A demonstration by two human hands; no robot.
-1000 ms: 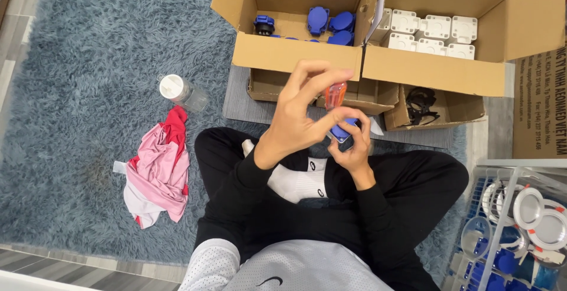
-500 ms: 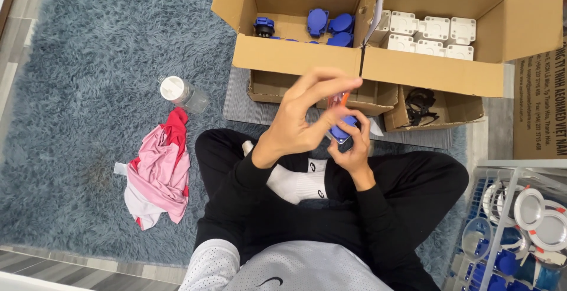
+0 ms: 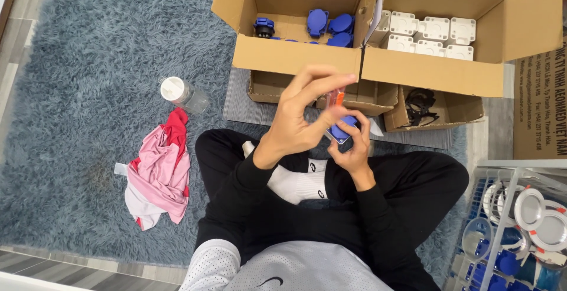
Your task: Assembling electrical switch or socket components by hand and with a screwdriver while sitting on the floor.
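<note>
Hands meet above the person's crossed legs, just in front of the cardboard boxes on the grey rug. The right hand [image 3: 352, 149] cups a small blue plastic part [image 3: 342, 130] from below, fingers curled around it, so the part sits in its grip. The left hand [image 3: 304, 116] comes in from above and to the left, thumb and forefinger pinched on a slim orange-red piece [image 3: 335, 99] while the other fingers fan out loosely. That orange-red piece stands roughly upright, its lower end pointing down at the blue part and just above it; whether the two touch cannot be told. The left hand is thus the upper and nearer-to-camera one, the right the lower support.

Beyond the hands, the left box [image 3: 295, 57] holds more blue parts [image 3: 328, 25], and the right box [image 3: 434, 69] holds white square housings [image 3: 428, 34]. A smaller open box [image 3: 437, 111] below them contains black rings. On the rug [image 3: 77, 90] to the left lie a clear bottle with a white cap [image 3: 183, 95] and a crumpled pink and red cloth [image 3: 158, 170]. A wire basket [image 3: 511, 226] of round fittings stands at the lower right.
</note>
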